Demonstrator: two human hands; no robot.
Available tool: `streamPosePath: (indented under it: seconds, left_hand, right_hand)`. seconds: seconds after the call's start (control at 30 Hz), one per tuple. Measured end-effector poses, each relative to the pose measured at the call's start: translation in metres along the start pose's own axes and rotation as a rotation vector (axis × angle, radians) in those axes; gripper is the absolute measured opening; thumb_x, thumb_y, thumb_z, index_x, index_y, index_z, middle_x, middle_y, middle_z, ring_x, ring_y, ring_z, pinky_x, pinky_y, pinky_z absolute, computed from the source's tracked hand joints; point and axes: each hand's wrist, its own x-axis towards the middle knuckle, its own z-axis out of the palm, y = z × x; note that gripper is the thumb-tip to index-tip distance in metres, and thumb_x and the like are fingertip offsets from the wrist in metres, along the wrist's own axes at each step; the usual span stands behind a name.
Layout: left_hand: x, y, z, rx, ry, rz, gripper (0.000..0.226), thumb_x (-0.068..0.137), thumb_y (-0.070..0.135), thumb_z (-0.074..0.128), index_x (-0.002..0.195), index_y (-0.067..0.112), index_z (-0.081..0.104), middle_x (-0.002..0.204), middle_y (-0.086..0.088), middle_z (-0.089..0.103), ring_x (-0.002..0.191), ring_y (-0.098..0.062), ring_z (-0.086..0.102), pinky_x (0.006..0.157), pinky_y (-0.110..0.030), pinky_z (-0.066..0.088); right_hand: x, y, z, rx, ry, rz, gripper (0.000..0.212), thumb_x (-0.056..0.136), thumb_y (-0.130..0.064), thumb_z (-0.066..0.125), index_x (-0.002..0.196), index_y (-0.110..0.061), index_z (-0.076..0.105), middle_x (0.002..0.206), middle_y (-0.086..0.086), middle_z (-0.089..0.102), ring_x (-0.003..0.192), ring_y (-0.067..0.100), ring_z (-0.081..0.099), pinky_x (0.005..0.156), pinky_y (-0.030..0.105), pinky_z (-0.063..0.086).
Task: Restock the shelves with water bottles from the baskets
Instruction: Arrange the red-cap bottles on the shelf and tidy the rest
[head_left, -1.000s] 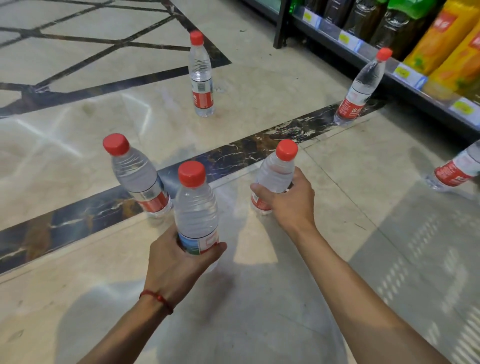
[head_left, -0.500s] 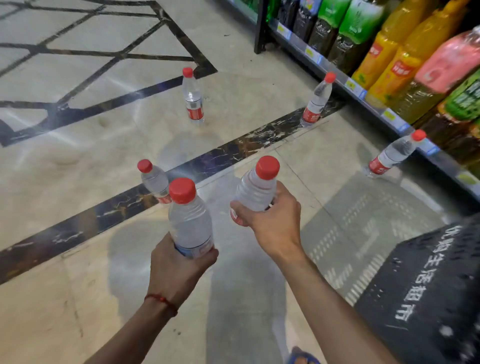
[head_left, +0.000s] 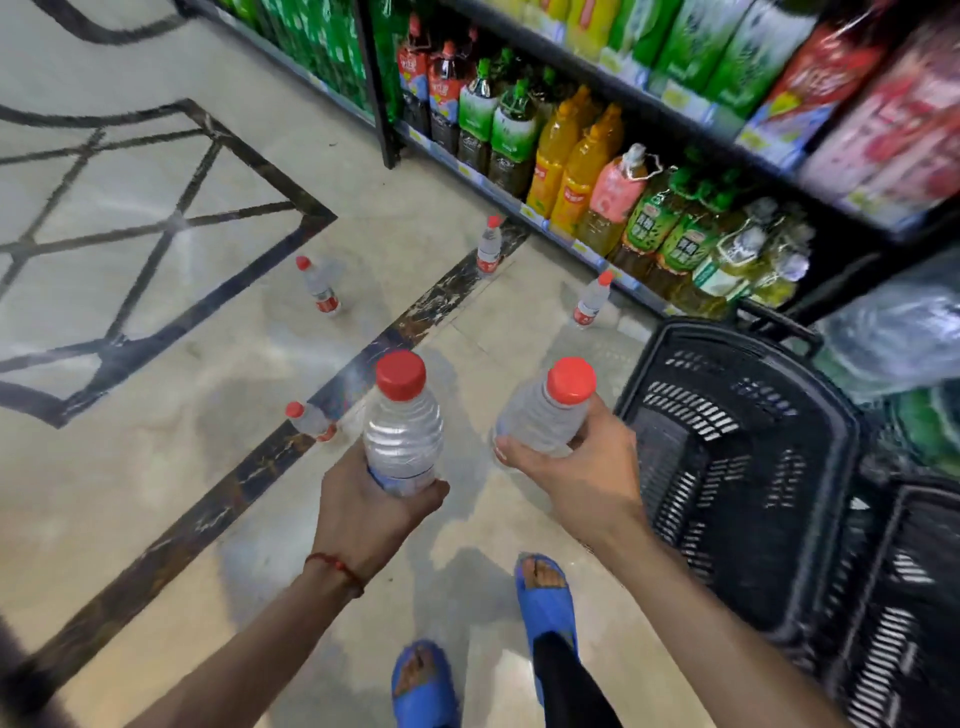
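Observation:
My left hand grips an upright clear water bottle with a red cap by its lower part. My right hand holds a second red-capped water bottle, tilted a little to the right. Both bottles are lifted above the floor in front of me. Several more water bottles stand on the floor: one near left, one farther left, one by the shelf base and one close to the basket. A black plastic basket sits on the floor to the right of my right hand.
A dark shelf unit full of green, orange and pink drink bottles runs along the right and back. A second black basket lies at the lower right. My feet in blue slippers stand below my hands. The marble floor has dark inlay bands.
I have risen and the view has swung to the right, bringing the shelves and the baskets into sight. Both hands have lifted their bottles higher off the floor.

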Motion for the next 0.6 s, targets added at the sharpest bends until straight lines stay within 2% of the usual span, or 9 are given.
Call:
streamPosePath:
  seconds: [0.1, 0.2, 0.27, 0.3, 0.33, 0.37, 0.43, 0.53, 0.6]
  left_hand:
    - [-0.02, 0.048, -0.011, 0.037, -0.094, 0.097, 0.04, 0.06, 0.04, 0.086, 0.092, 0.021, 0.071, 0.085, 0.005, 0.075, 0.079, -0.012, 0.072, 0.071, -0.036, 0.06]
    - [-0.044, 0.097, -0.015, 0.1, -0.165, 0.19, 0.05, 0.059, 0.053, 0.089, 0.095, 0.022, 0.071, 0.089, 0.007, 0.077, 0.081, -0.011, 0.074, 0.073, -0.039, 0.061]
    - [-0.063, 0.13, -0.013, 0.124, -0.204, 0.234, 0.048, 0.062, 0.045, 0.096, 0.094, 0.02, 0.07, 0.086, 0.006, 0.076, 0.077, -0.012, 0.074, 0.072, -0.039, 0.062]
    - [-0.075, 0.149, -0.009, 0.124, -0.217, 0.257, 0.045, 0.063, 0.039, 0.097, 0.092, 0.019, 0.069, 0.085, 0.005, 0.076, 0.075, -0.012, 0.074, 0.072, -0.038, 0.062]
    - [-0.085, 0.167, -0.005, 0.117, -0.235, 0.28, 0.043, 0.064, 0.033, 0.098, 0.092, 0.02, 0.068, 0.085, 0.004, 0.075, 0.076, -0.009, 0.073, 0.074, -0.035, 0.062]
    - [-0.097, 0.185, 0.002, 0.107, -0.266, 0.301, 0.042, 0.065, 0.028, 0.097, 0.094, 0.022, 0.067, 0.087, 0.004, 0.075, 0.077, -0.003, 0.072, 0.074, -0.025, 0.059]
    - [-0.123, 0.219, 0.018, 0.08, -0.311, 0.361, 0.046, 0.065, 0.031, 0.097, 0.098, 0.025, 0.066, 0.093, 0.008, 0.074, 0.082, 0.007, 0.069, 0.072, -0.007, 0.05]
    - [-0.169, 0.258, 0.047, 0.058, -0.357, 0.404, 0.066, 0.053, 0.062, 0.088, 0.103, 0.021, 0.073, 0.098, 0.01, 0.077, 0.088, -0.001, 0.072, 0.078, -0.018, 0.055]
    - [-0.202, 0.278, 0.068, 0.036, -0.382, 0.41, 0.071, 0.053, 0.062, 0.087, 0.107, 0.017, 0.075, 0.1, 0.008, 0.078, 0.09, -0.006, 0.074, 0.081, -0.026, 0.059]
  right_hand:
    - [-0.037, -0.04, -0.043, 0.018, 0.096, 0.009, 0.053, 0.069, -0.026, 0.098, 0.114, -0.024, 0.072, 0.101, -0.01, 0.08, 0.096, 0.012, 0.076, 0.088, 0.043, 0.062]
    - [-0.077, -0.077, -0.089, 0.047, 0.223, 0.017, 0.046, 0.069, -0.016, 0.098, 0.107, -0.023, 0.073, 0.097, -0.012, 0.079, 0.091, 0.007, 0.075, 0.085, 0.033, 0.061]
    - [-0.105, -0.1, -0.121, 0.045, 0.293, 0.026, 0.043, 0.069, -0.011, 0.097, 0.1, -0.027, 0.072, 0.093, -0.016, 0.079, 0.085, 0.003, 0.074, 0.078, 0.025, 0.058]
    - [-0.119, -0.109, -0.138, 0.043, 0.331, 0.026, 0.043, 0.068, -0.011, 0.097, 0.099, -0.028, 0.072, 0.093, -0.015, 0.079, 0.085, 0.005, 0.075, 0.077, 0.026, 0.059]
    - [-0.132, -0.118, -0.155, 0.049, 0.37, 0.025, 0.042, 0.068, -0.012, 0.097, 0.098, -0.028, 0.072, 0.093, -0.012, 0.079, 0.085, 0.008, 0.076, 0.079, 0.03, 0.061]
    - [-0.146, -0.126, -0.173, 0.058, 0.4, 0.029, 0.041, 0.068, -0.013, 0.098, 0.099, -0.026, 0.073, 0.093, -0.01, 0.08, 0.087, 0.011, 0.076, 0.081, 0.036, 0.062]
    - [-0.174, -0.14, -0.208, 0.073, 0.441, 0.032, 0.042, 0.069, -0.016, 0.098, 0.103, -0.023, 0.075, 0.096, -0.008, 0.08, 0.09, 0.014, 0.077, 0.085, 0.044, 0.063]
    - [-0.223, -0.158, -0.262, 0.079, 0.511, 0.021, 0.044, 0.069, -0.02, 0.098, 0.107, -0.025, 0.076, 0.097, -0.012, 0.08, 0.092, 0.011, 0.077, 0.087, 0.045, 0.063]
    - [-0.256, -0.166, -0.299, 0.058, 0.534, 0.007, 0.046, 0.068, -0.023, 0.098, 0.109, -0.028, 0.076, 0.098, -0.016, 0.079, 0.093, 0.008, 0.076, 0.088, 0.043, 0.063]
